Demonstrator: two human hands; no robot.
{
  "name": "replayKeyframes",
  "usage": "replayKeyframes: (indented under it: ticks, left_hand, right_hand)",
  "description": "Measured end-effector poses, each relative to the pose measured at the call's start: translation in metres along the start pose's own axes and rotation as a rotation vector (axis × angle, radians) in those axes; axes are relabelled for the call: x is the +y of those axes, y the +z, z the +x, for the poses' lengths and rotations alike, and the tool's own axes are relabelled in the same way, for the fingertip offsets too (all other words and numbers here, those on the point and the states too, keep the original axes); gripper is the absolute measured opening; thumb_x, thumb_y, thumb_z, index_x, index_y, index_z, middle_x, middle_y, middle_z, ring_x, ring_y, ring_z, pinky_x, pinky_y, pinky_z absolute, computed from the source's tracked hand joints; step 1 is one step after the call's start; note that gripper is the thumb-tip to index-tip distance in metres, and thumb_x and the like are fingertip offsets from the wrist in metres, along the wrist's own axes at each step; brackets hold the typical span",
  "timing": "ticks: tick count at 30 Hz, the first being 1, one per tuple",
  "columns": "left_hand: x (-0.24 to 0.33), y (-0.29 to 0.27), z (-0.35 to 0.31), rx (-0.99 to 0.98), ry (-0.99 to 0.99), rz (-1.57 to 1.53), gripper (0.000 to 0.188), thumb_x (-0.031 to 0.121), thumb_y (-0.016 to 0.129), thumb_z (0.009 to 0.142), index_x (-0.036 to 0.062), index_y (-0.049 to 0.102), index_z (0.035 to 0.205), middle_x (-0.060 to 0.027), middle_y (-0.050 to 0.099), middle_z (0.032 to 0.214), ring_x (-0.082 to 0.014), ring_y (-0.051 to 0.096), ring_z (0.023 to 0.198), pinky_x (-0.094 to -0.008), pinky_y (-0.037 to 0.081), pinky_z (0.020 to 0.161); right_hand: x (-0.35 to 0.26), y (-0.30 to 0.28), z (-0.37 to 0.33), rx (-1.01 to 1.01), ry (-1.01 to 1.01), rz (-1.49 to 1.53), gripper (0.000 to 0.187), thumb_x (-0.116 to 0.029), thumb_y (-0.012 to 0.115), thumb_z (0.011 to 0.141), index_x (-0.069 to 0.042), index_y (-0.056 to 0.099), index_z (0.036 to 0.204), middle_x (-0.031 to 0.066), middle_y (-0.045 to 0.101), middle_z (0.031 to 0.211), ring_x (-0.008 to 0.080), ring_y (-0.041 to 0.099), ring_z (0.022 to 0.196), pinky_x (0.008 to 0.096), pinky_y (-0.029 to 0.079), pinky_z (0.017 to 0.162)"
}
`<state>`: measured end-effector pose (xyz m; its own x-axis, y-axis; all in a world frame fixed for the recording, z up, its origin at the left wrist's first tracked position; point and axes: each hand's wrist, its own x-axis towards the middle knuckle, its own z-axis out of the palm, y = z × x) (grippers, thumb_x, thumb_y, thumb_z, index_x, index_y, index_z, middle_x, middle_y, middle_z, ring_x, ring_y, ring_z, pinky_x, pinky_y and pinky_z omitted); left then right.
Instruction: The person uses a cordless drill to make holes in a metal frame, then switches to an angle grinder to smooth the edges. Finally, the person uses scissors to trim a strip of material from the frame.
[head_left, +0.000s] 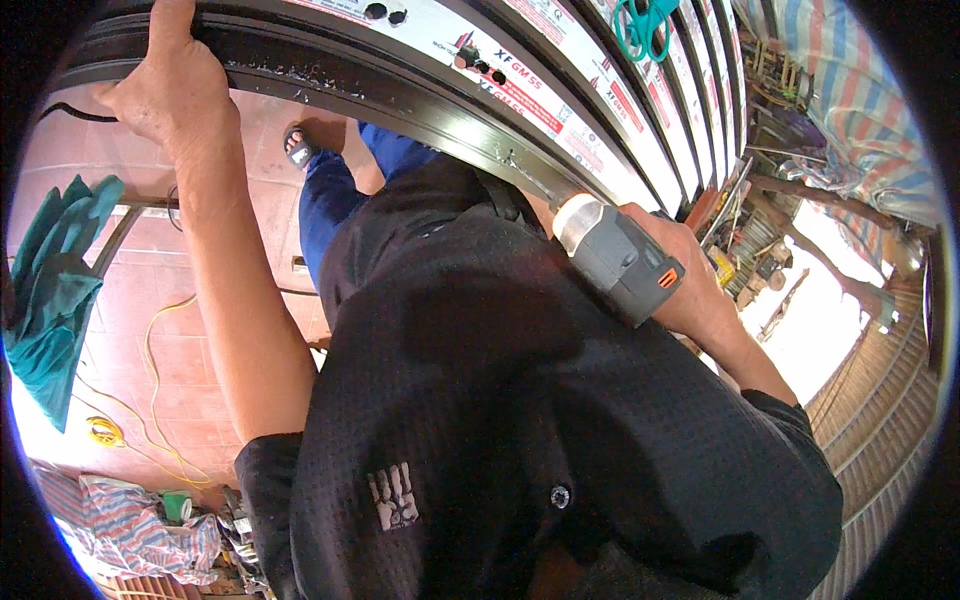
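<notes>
My right hand point(672, 262) is closed round a grey and black cordless drill point(620, 262) with a pale chuck. Its thin bit points up and left, the tip at or very near the face of a dark metal profile point(440, 130); whether it touches I cannot tell. Metal shavings lie along that profile to the left. At the upper left my left hand point(185, 95) grips the same profile, one digit stretched across it; the other fingers are partly hidden. Beyond it are more long profiles with white and red printed film point(600, 90), a few dark holes in the nearest film.
Teal-handled scissors point(645, 28) lie on the far profiles. A teal cloth point(55, 290) hangs at the left. A yellow cord point(150, 360) runs over the reddish tiled floor point(190, 330). Striped tarpaulins point(870, 100) hang at the upper right, near stacked wood.
</notes>
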<state>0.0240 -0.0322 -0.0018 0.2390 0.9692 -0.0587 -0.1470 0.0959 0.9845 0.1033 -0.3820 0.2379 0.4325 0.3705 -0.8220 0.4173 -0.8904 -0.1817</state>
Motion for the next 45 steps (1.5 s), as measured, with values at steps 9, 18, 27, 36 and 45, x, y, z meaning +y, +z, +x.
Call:
replayKeyframes:
  ticks: [9, 18, 27, 36, 45]
  left_hand:
    - [0.019, 0.013, -0.015, 0.014, 0.075, 0.113, 0.047, 0.017, 0.076, 0.092, -0.0044, 0.065, 0.133, -0.0144, 0.071, 0.124, -0.0242, 0.067, 0.109, -0.0354, 0.053, 0.097]
    - [0.022, 0.008, -0.011, -0.04, 0.012, 0.12, 0.043, 0.021, 0.072, 0.097, -0.0062, 0.066, 0.129, -0.0111, 0.07, 0.121, -0.0208, 0.065, 0.107, -0.0327, 0.05, 0.097]
    - [0.009, 0.004, -0.008, 0.037, -0.016, 0.266, 0.04, 0.032, 0.074, 0.096, -0.0033, 0.074, 0.115, -0.0077, 0.073, 0.104, -0.0174, 0.067, 0.094, -0.0312, 0.052, 0.087]
    - [0.02, -0.006, 0.0, -0.131, -0.253, 0.149, 0.129, 0.037, 0.077, 0.088, -0.0073, -0.019, 0.162, -0.0464, 0.018, 0.159, -0.0504, 0.043, 0.14, -0.0487, 0.05, 0.108]
    - [0.016, -0.006, 0.001, -0.128, -0.214, 0.133, 0.128, 0.036, 0.077, 0.088, -0.0067, -0.016, 0.163, -0.0464, 0.018, 0.158, -0.0514, 0.041, 0.141, -0.0492, 0.049, 0.111]
  right_hand:
    - [-0.006, -0.004, 0.001, -0.001, -0.008, -0.041, 0.036, -0.016, 0.075, 0.086, -0.006, 0.065, 0.118, 0.0213, 0.073, 0.095, 0.0424, 0.071, 0.092, 0.0462, 0.055, 0.081]
    - [-0.005, 0.0, -0.002, 0.002, 0.036, 0.018, 0.037, -0.023, 0.074, 0.087, -0.009, 0.064, 0.12, 0.0242, 0.073, 0.1, 0.0461, 0.071, 0.096, 0.0514, 0.055, 0.081]
    - [-0.003, 0.017, -0.009, 0.046, 0.098, 0.053, 0.034, -0.02, 0.072, 0.09, -0.008, 0.065, 0.12, 0.0225, 0.074, 0.103, 0.0437, 0.072, 0.1, 0.0488, 0.057, 0.085]
    - [0.003, 0.031, -0.014, 0.125, 0.022, 0.079, 0.038, -0.018, 0.075, 0.088, -0.006, 0.067, 0.123, 0.021, 0.074, 0.108, 0.0392, 0.074, 0.102, 0.0447, 0.057, 0.087]
    - [-0.001, 0.035, -0.016, 0.158, 0.034, 0.084, 0.036, -0.016, 0.075, 0.088, -0.005, 0.067, 0.122, 0.0207, 0.074, 0.107, 0.0389, 0.074, 0.102, 0.0445, 0.057, 0.087]
